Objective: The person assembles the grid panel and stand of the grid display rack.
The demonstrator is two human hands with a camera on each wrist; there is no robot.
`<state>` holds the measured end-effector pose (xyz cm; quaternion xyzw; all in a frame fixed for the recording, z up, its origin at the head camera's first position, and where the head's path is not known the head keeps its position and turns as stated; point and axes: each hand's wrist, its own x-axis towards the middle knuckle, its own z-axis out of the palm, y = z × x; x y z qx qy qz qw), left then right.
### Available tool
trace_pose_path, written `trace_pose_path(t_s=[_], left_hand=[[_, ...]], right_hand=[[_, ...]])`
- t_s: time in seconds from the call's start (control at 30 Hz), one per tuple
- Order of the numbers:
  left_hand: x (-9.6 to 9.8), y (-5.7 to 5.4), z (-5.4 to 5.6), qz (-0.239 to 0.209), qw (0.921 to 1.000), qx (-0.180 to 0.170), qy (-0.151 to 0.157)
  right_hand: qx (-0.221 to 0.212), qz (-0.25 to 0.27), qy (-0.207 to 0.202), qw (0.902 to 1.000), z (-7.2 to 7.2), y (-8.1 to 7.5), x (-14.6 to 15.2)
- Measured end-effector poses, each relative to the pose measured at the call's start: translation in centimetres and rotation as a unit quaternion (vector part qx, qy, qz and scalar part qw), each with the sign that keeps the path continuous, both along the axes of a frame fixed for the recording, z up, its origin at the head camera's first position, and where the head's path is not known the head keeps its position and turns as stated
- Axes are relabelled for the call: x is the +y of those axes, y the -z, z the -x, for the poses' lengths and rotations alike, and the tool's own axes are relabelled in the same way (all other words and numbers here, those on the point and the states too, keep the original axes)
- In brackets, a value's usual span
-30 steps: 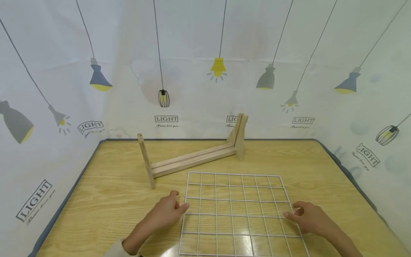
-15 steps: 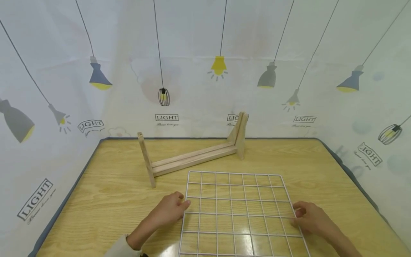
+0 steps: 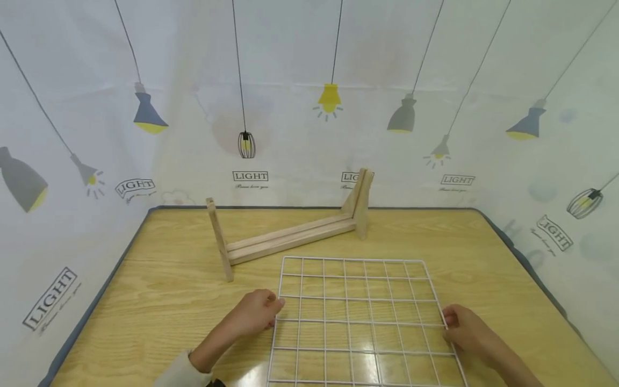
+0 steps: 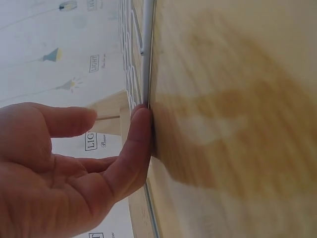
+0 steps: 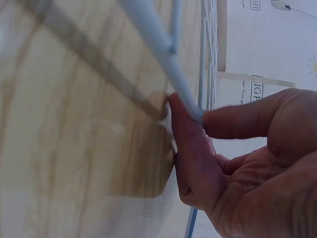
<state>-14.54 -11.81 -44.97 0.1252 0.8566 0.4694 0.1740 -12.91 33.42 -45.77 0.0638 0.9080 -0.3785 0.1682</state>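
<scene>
The word "LIGHT" in framed capitals (image 3: pixel 250 176) repeats across a pale wall covering (image 3: pixel 290 64) that fills the upper half and both sides of the head view; smaller script beneath it is too fine to read surely. One of these labels, right of centre, is partly hidden by a wooden stand (image 3: pixel 290 240). Printed pendant lamps in yellow, blue and grey hang on thin drawn cords.

Below, a glossy tabletop (image 3: pixel 145 290) has yellowish wood grain, with a dark blue border (image 3: pixel 290 208) along its far edge. The stand, pale wood, sits just above centre: a grooved beam slants between two uprights, the right one further back.

A white wire grid (image 3: pixel 348 322), with rounded corners and square openings, occupies the lower centre and runs off the bottom of the frame. It is close to the tabletop; whether all of it rests there cannot be told. A strip of tabletop separates it from the stand, and wider stretches reach out to both sides.

The left hand (image 3: pixel 254 312), below a light sleeve (image 3: pixel 181 372), touches the grid's left rim with bent fingers, thumb held apart. The right hand (image 3: pixel 466 328) pinches the right rim between thumb and fingers.
</scene>
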Motion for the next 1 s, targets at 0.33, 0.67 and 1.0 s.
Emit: trace_pose_path(t_s=[0.33, 0.67, 1.0], left_hand=[[0.2, 0.4, 0.7, 0.024, 0.9996, 0.016, 0.0], [-0.7, 0.3, 0.9, -0.069, 0.9968, -0.032, 0.023], [-0.9, -0.5, 1.3, -0.199, 0.9693, -0.143, 0.016]], right_hand=[[-0.017, 0.12, 0.006, 0.9926, -0.4, -0.3, 0.0], [-0.026, 0.208, -0.021, 0.9775, -0.2, -0.8, 0.6], [0.021, 0.192, -0.013, 0.9812, 0.2, -1.5, 0.2]])
